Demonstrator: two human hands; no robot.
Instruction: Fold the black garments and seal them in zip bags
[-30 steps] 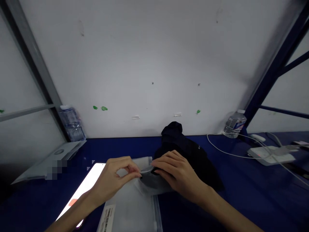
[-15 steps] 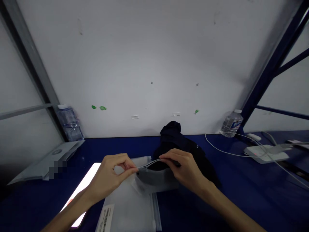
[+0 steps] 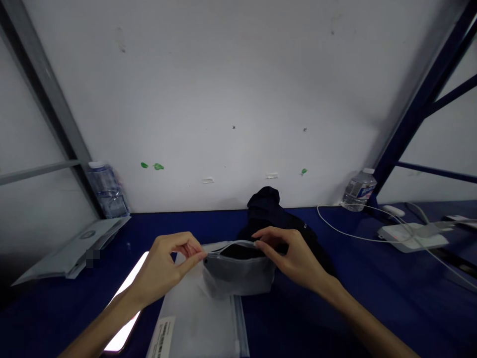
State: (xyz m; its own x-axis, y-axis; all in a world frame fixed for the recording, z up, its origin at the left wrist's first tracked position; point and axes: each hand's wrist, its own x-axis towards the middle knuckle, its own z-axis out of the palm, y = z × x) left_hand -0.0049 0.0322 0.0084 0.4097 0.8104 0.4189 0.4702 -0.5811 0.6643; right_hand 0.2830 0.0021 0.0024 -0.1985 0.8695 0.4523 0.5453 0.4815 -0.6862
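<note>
Between my hands hangs a small frosted zip bag (image 3: 238, 278), its mouth spread apart at the top and a dark gap visible inside. My left hand (image 3: 169, 266) pinches the bag's left top corner between thumb and fingertips. At the right end of the rim, my right hand (image 3: 285, 251) is closed in a pinch on the edge. A dark dot shows near the left corner of the bag. Beneath it lies a larger frosted zip bag (image 3: 197, 323) with a white barcode label (image 3: 164, 335).
A phone with a bright screen (image 3: 121, 330) lies by my left forearm. Dark cloth (image 3: 276, 214) is heaped behind the bag. Water bottles (image 3: 108, 191) stand at both sides. A white power strip (image 3: 413, 238) with cables is at right, flat packages (image 3: 80, 246) at left.
The small bag's mouth has widened from a narrow slit to a broad opening. My left hand has shifted slightly left and my right hand slightly right, both still at the rim.
</note>
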